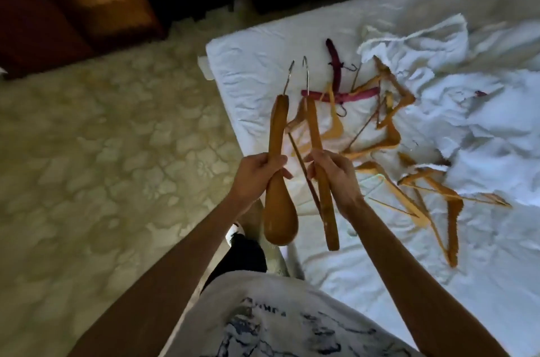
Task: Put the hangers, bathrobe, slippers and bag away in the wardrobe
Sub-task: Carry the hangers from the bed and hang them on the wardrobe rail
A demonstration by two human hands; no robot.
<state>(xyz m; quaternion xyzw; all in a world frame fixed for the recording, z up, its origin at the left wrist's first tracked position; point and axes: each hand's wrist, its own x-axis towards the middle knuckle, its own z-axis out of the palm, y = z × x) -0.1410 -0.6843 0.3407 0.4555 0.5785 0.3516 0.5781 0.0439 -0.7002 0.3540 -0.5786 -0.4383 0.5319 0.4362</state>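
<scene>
Printed shirt (277, 324), writing unreadable; both hands grip wooden hangers (279, 169).

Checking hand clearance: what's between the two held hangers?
In the head view, only a thin wooden hanger bar crosses between the left hand's hanger and the right hand's hanger; bed sheet behind.

Hanger pile (377, 125) beside bare sheet (257, 70)

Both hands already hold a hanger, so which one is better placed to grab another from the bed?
Probably the right hand. It holds its slim hanger directly over the hangers on the bed, while the left hand grips a broad hanger nearer the mattress edge.
</scene>
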